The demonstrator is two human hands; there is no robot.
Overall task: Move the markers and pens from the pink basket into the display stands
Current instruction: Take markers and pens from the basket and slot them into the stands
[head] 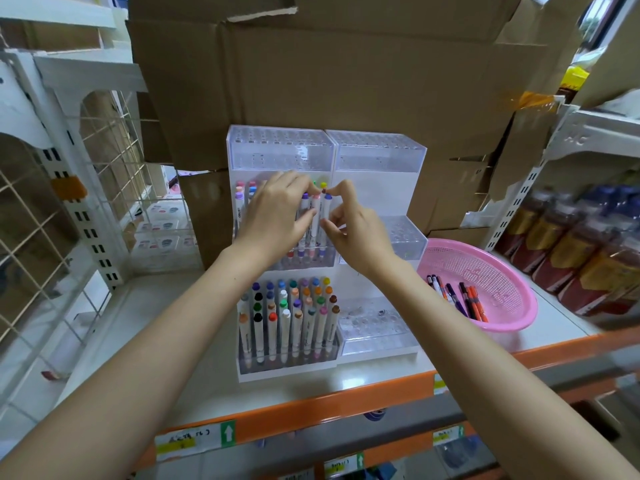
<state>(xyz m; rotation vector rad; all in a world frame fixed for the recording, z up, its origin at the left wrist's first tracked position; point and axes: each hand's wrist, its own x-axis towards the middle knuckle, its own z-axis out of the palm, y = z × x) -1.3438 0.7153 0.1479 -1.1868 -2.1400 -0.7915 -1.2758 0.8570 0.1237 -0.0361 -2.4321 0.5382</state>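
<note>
Markers (314, 216) upright between left hand (277, 216), right hand (356, 226) fingertips

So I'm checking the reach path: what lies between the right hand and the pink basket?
In the head view, only the right display stand's empty clear tier lies between the right hand and the pink basket.

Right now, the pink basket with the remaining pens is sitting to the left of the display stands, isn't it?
Not quite: the head view shows the pink basket to the right of the display stands, not the left. It does hold the remaining pens.
</note>
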